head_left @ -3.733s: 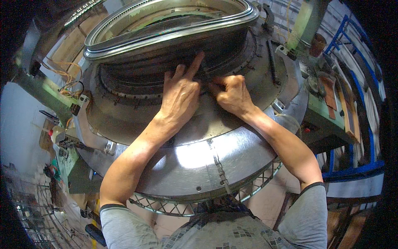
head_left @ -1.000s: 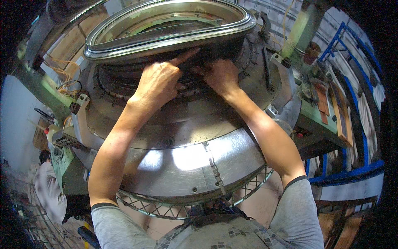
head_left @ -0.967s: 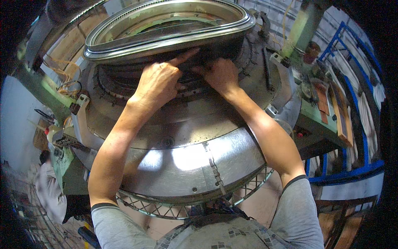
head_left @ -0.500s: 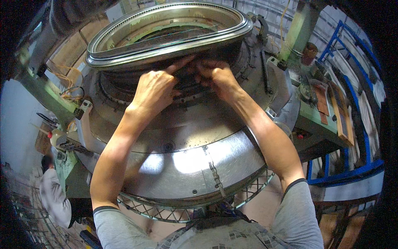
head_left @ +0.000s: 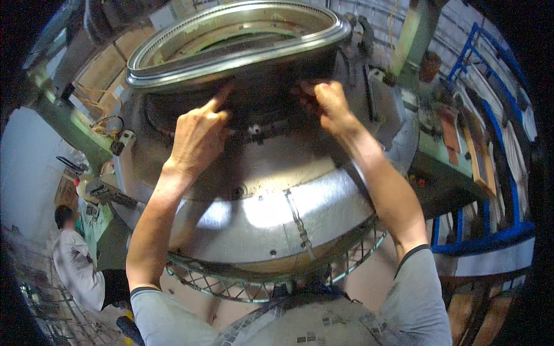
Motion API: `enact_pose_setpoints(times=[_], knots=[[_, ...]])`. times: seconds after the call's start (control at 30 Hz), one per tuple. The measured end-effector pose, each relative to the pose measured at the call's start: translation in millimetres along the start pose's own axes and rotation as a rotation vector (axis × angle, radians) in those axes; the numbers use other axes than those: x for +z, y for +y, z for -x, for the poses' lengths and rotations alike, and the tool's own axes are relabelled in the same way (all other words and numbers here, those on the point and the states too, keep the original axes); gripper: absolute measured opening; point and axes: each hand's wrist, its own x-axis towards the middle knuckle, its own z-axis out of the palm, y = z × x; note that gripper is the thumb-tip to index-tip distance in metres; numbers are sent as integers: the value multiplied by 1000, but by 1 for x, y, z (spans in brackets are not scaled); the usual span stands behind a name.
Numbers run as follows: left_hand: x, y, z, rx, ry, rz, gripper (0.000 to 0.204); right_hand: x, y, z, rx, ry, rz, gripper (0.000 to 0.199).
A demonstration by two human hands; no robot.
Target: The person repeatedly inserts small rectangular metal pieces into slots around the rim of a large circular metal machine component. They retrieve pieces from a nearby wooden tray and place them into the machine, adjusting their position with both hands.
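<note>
A large round metal machine, like a circular knitting machine, is in front of me, with a silvery toothed ring (head_left: pixel 242 68) at its top. Below that ring is a dark, shadowed hollow. My left hand (head_left: pixel 199 135) is at the hollow's left part, index finger stretched up toward the ring's underside, the other fingers bent. On the right, my right hand (head_left: pixel 333 109) has its fingers curled and pointing inward; shadow and blur hide their tips and anything they hold. Beneath both hands curves the shiny metal skirt (head_left: pixel 231 216), with a hinged strap at its front.
Green machine posts (head_left: pixel 72 135) rise at both sides. A green side table (head_left: pixel 441 153) at right carries a wooden frame (head_left: pixel 479 153). Farther right is a blue rack (head_left: pixel 490 245) with pale rolls. Another person (head_left: pixel 78 262) is at the lower left. Below the skirt runs a lattice guard (head_left: pixel 231 288).
My hands have moved apart, the left toward the left and slightly down, the right toward the right. My view has shifted slightly. More of the other person shows at left.
</note>
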Motion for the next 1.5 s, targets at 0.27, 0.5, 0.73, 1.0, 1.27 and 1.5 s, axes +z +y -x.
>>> enact_pose_setpoints(times=[0.27, 0.5, 0.73, 1.0, 1.27, 1.5], knots=[[10, 61, 45, 307, -99, 677, 35, 45, -90, 169, 419, -96, 732, 18], [25, 93, 41, 370, -350, 992, 34, 96, -96, 255, 510, 122, 760, 24], [28, 114, 35, 558, -237, 989, 25, 115, -81, 265, 627, 298, 431, 34], [-10, 104, 29, -508, 305, 1601, 32, 95, -96, 232, 440, 368, 400, 36], [-9, 108, 4, -528, 241, 1841, 27, 68, -62, 161, 240, 200, 365, 19], [6, 101, -28, -452, 319, 1626, 20, 37, -35, 95, 13, 18, 679, 23]])
